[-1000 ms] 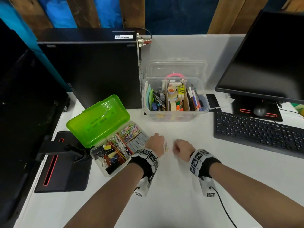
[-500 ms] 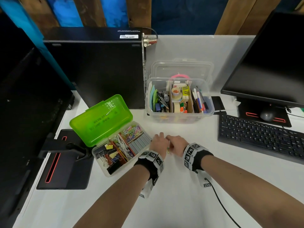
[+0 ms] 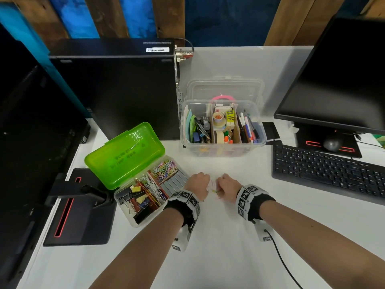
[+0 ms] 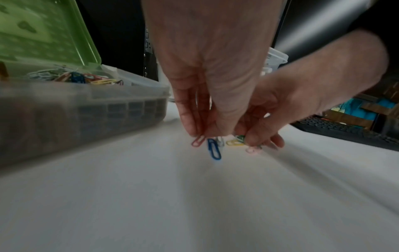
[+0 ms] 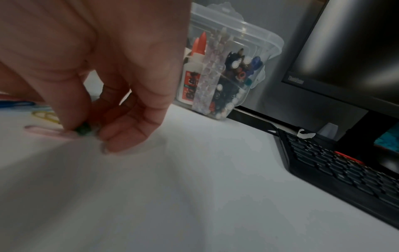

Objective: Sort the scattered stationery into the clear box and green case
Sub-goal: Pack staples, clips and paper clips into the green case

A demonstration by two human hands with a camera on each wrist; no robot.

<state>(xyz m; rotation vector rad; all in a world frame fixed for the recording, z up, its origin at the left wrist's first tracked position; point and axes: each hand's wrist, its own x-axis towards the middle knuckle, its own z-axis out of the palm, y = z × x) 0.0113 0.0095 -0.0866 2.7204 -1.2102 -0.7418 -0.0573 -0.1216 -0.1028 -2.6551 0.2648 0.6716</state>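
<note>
Several coloured paper clips (image 3: 213, 189) lie on the white desk between my two hands. My left hand (image 4: 205, 134) points its fingers down and pinches a pink clip (image 4: 198, 141) and a blue clip (image 4: 214, 149) at the desk surface. My right hand (image 5: 86, 134) pinches a green clip (image 5: 83, 130); a yellow clip (image 5: 45, 116) and a pale pink one (image 5: 43, 129) lie beside it. The open green case (image 3: 125, 155) stands just left of my left hand (image 3: 205, 185) and holds clips and binder clips. The clear box (image 3: 260, 142) with pens and glue stands behind my right hand (image 3: 218, 188).
A black computer tower (image 3: 114, 90) stands behind the case. A keyboard (image 3: 329, 174) and a monitor (image 3: 343, 80) are at the right, another monitor and its stand (image 3: 79, 207) at the left. A cable (image 3: 285, 265) runs from my right wrist.
The hands, apart a second ago, came together over the clips. Now they are slightly apart again, each pinching clips at the desk.
</note>
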